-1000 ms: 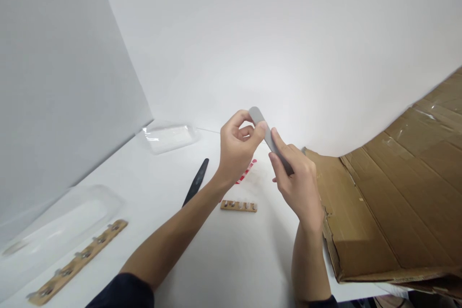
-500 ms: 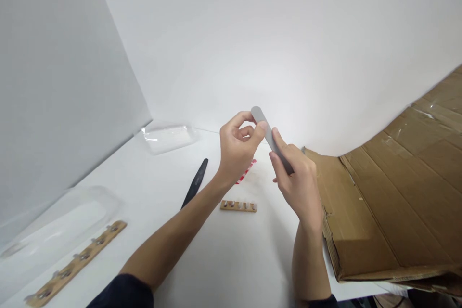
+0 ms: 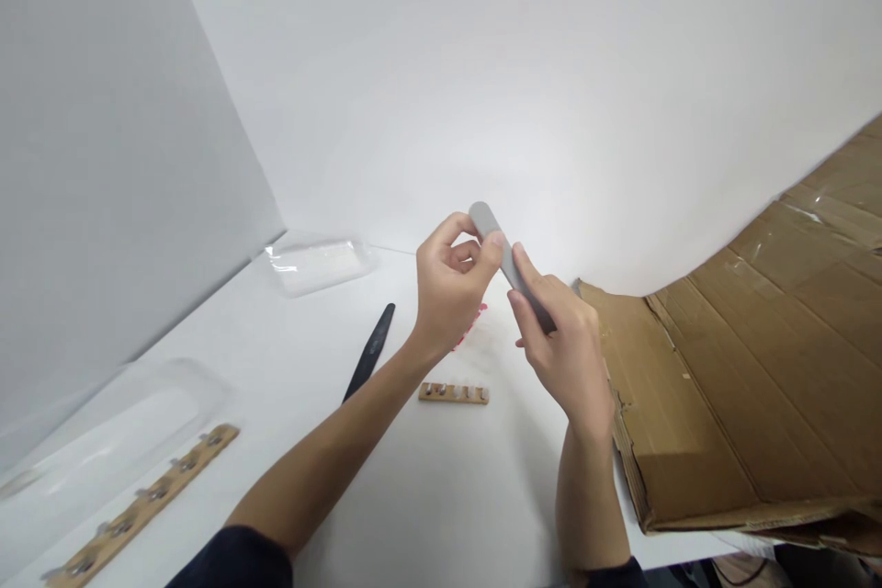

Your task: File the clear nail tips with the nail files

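Observation:
A grey nail file (image 3: 506,262), flat with a rounded end, slants up to the left above the table. Its lower part lies in my right hand (image 3: 569,340), thumb and fingers closed along both sides. Near the upper end, my left hand (image 3: 451,280) is bent into a pinch. The left thumb overlaps the file's face, while the index fingertip goes behind its left edge. Below the hands, a short wooden strip (image 3: 453,394) carries several small shiny pieces. A black pointed file (image 3: 372,349) lies beside my left forearm.
A long wooden strip with metal fittings (image 3: 148,505) lies at lower left, beside a clear plastic tray (image 3: 117,423). Another clear tray (image 3: 321,266) is near the back corner. Red-and-white pieces (image 3: 474,323) show partly behind my left wrist. Folded cardboard (image 3: 723,386) covers the right side.
The whole view has shifted slightly. Both hands keep the same hold around the nail file, which tilts a little differently. Things on the table stay where they were.

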Demonstrator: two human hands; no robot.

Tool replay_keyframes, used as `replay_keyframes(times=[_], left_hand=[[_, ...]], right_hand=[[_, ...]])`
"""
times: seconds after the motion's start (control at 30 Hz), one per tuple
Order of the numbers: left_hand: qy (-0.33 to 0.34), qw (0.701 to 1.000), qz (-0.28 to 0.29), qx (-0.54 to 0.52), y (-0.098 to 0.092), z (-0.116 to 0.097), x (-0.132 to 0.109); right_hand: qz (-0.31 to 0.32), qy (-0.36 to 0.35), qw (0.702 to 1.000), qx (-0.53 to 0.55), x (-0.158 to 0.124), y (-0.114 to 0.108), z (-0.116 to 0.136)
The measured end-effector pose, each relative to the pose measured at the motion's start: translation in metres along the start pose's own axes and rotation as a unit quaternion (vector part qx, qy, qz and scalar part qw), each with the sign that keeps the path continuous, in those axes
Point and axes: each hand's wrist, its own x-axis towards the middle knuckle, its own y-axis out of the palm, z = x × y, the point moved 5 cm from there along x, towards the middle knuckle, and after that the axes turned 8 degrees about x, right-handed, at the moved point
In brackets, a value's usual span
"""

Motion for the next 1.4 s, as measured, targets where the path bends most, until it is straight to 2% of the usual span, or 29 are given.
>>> replay_keyframes(times=[0.17, 0.37, 0.97, 1.4], left_hand=[[0.015, 0.999, -0.032, -0.013, -0.003, -0.003, -0.001], [-0.004, 1.000, 0.004, -0.018, 0.000, -0.004, 0.002], [-0.017, 1.000, -0.008, -0.023, -0.001, 0.002, 0.000], [-0.109, 0.989, 0.059, -0.081, 0.008, 0.000, -0.002]], right_hand=[[0.004, 0.002, 1.000, -0.005, 0.001, 0.001, 0.000], [0.002, 0.006, 1.000, 0.003, -0.001, 0.000, -0.002], [-0.009, -0.001, 1.000, -0.004, 0.000, -0.001, -0.001], [-0.064, -0.008, 0.996, -0.059, -0.002, -0.006, -0.005]])
